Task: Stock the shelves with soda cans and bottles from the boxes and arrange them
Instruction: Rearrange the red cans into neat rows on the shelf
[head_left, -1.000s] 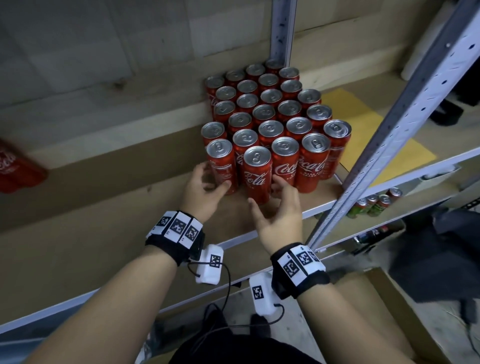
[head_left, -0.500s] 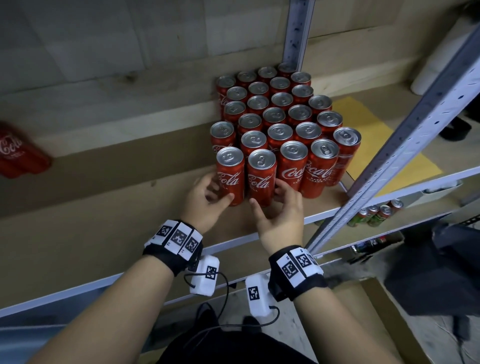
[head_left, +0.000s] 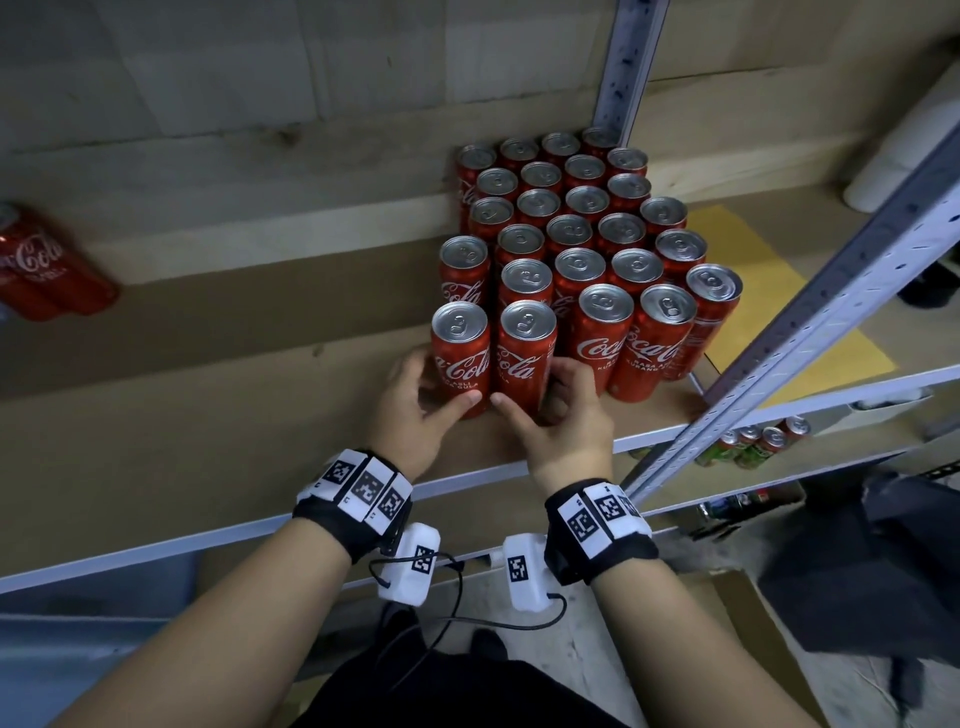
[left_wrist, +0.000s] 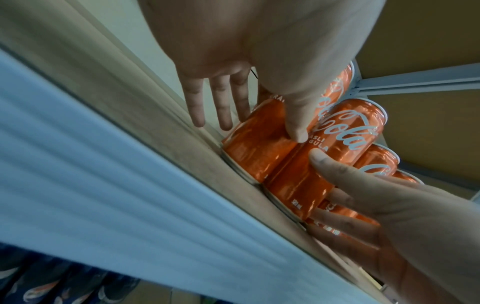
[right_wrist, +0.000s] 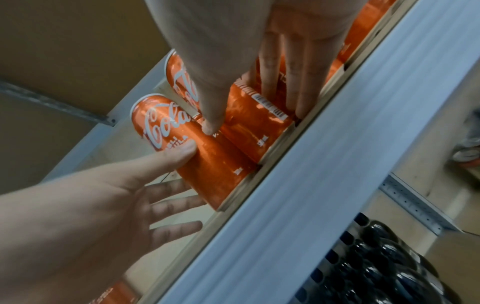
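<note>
My left hand (head_left: 415, 410) and right hand (head_left: 563, 415), fingers nearly straight, each pressed a thumb on one front can (head_left: 461, 358); low, even pushing seemed best.

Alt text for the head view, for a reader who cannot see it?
Two hands, left hand and right hand, each press a thumb against a front red cola can on a wooden shelf; many more upright cans stand behind.
</note>
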